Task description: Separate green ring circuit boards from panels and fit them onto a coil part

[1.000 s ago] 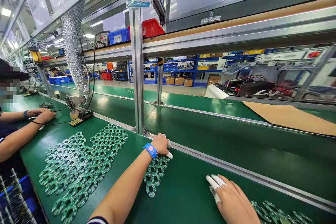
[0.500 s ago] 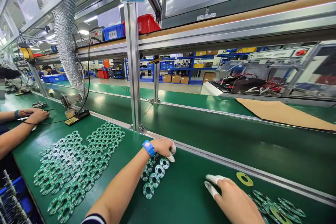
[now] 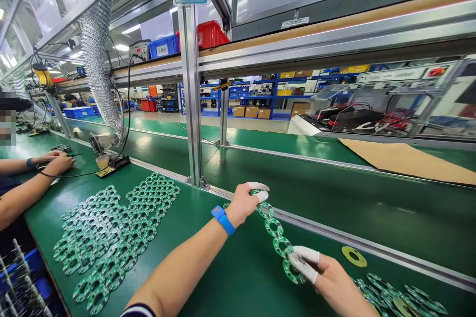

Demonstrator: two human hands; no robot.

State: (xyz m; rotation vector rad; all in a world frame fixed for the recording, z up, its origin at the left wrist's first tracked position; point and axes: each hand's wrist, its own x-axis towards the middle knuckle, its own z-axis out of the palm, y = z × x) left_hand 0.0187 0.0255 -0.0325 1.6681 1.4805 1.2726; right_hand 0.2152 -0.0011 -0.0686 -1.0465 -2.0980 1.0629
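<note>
Ring-board strip [image 3: 274,228] spans both hands: left hand [image 3: 241,203] pinches far end, right hand [image 3: 330,280] near end.

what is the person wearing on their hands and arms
Left hand: white finger cots on the fingertips, a blue wrist strap, and a dark sleeve edged white up the arm. Right hand: white fingertip cots too.

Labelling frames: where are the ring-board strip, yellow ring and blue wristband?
ring-board strip [image 3: 277,237], head view, joint between rings.
yellow ring [image 3: 346,253], head view, left rim.
blue wristband [image 3: 223,219], head view, strap.
</note>
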